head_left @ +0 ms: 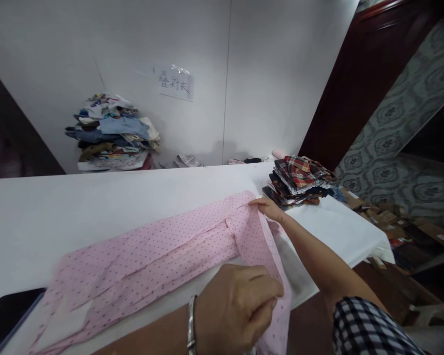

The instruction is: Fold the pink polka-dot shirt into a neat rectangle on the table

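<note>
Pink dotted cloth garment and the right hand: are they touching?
Touching. The head view shows the right hand resting on the pink dotted cloth garment.

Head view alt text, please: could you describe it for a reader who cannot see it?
A person's left hand pinches the near edge of a pink polka-dot garment spread on a white table, the right hand at its far edge. A stack of folded plaid shirts sits just beyond.

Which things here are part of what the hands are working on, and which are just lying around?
In hand: pink dotted garment, left hand, right hand, white table.
Lying about: plaid stack, clothes pile, paper sign, cardboard boxes.
</note>
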Demonstrator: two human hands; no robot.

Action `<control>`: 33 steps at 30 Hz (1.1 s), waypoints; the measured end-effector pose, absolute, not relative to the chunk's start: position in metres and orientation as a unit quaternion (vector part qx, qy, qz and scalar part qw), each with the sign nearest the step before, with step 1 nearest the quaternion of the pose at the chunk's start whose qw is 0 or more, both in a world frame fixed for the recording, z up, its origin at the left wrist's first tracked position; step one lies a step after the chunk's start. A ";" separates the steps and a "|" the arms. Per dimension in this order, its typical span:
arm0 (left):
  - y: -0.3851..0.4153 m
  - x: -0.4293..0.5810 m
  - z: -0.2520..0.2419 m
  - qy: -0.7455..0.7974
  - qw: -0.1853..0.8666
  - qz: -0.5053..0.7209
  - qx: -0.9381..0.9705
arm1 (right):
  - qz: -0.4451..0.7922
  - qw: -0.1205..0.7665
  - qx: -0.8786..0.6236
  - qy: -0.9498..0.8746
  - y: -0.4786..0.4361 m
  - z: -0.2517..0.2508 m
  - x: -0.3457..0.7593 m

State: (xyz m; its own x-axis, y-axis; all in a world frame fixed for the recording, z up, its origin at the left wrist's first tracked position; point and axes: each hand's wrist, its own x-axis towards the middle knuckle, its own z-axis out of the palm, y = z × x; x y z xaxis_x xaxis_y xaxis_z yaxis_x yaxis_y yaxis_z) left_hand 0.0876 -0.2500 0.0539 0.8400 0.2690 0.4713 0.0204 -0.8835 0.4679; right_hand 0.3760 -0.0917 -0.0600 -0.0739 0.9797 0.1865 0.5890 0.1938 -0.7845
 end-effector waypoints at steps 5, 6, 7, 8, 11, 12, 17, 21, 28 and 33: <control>-0.251 0.072 0.088 0.104 0.180 0.237 0.949 | 0.280 0.287 -0.593 -0.698 -0.077 -0.066 0.384; -0.249 0.064 0.095 0.122 0.193 0.231 0.946 | 0.278 0.277 -0.596 -0.701 -0.078 -0.065 0.390; -0.246 0.056 0.102 0.141 0.215 0.230 0.939 | 0.276 0.267 -0.597 -0.704 -0.082 -0.065 0.396; -0.242 0.046 0.107 0.162 0.242 0.233 0.928 | 0.275 0.260 -0.597 -0.708 -0.086 -0.065 0.401; -0.226 0.018 0.116 0.241 0.297 0.272 0.883 | 0.270 0.249 -0.587 -0.721 -0.102 -0.065 0.410; -0.221 0.011 0.116 0.267 0.305 0.287 0.868 | 0.266 0.251 -0.583 -0.726 -0.107 -0.066 0.411; -0.193 -0.019 0.117 0.358 0.356 0.275 0.818 | 0.265 0.307 -0.555 -0.727 -0.118 -0.067 0.404; -0.156 -0.057 0.124 0.508 0.349 0.257 0.744 | 0.297 0.382 -0.564 -0.669 -0.103 -0.058 0.407; -0.066 -0.126 0.048 0.630 0.253 0.094 0.728 | 0.225 0.381 -0.634 -0.634 -0.033 -0.063 0.384; -0.060 -0.145 -0.020 0.670 0.261 0.030 0.694 | 0.180 0.332 -0.694 -0.613 -0.013 -0.082 0.362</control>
